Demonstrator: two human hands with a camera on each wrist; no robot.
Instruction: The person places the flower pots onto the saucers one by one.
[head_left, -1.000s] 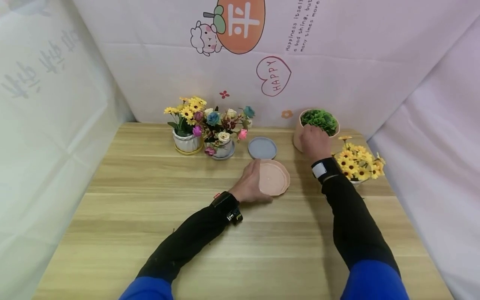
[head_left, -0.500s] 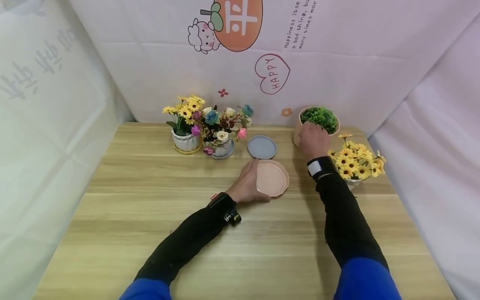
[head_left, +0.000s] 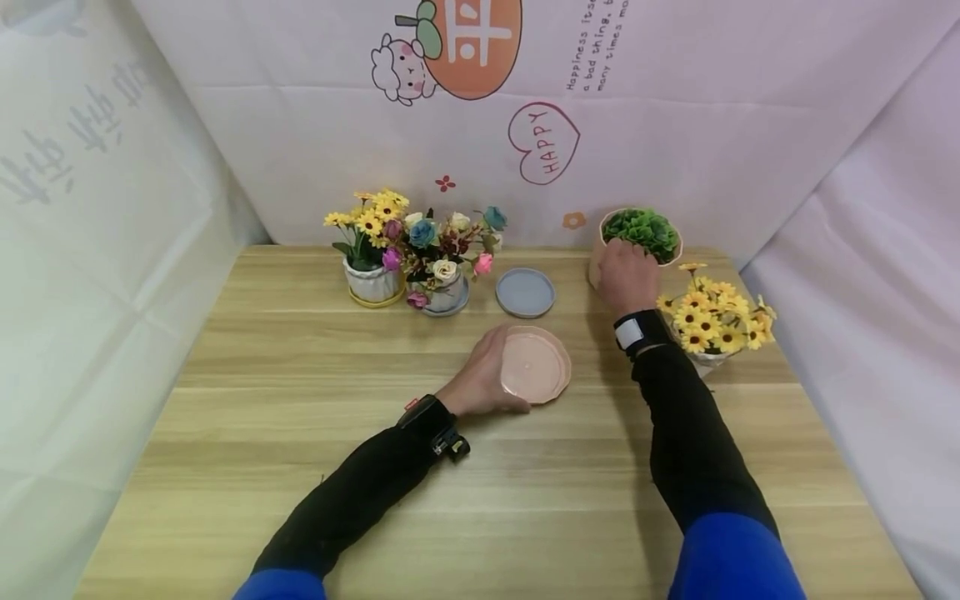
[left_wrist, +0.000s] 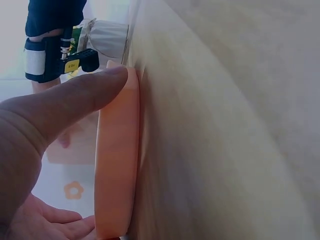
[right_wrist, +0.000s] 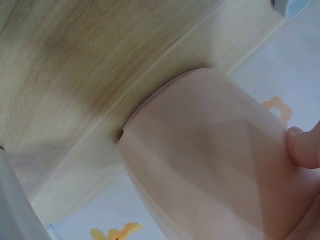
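The left hand curls round a shallow, round pink saucer, lower left in the head view of the faceted pink pot the right hand grips.

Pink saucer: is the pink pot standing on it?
No, the left hand holds the pink saucer apart from the pink pot.

Plain peach-pink on the faceted plant saucer and the tall planter, with green in its foliage. Blue-grey on the round saucer. Yellow with dark centres on the far-left daisies and far-right daisies; white on the pleated pot, mustard yellow on the dish beneath. Blue, cream, pink and magenta among the roses. Streaked tan on the wooden tabletop; red and orange prints on the white backdrop cloth.
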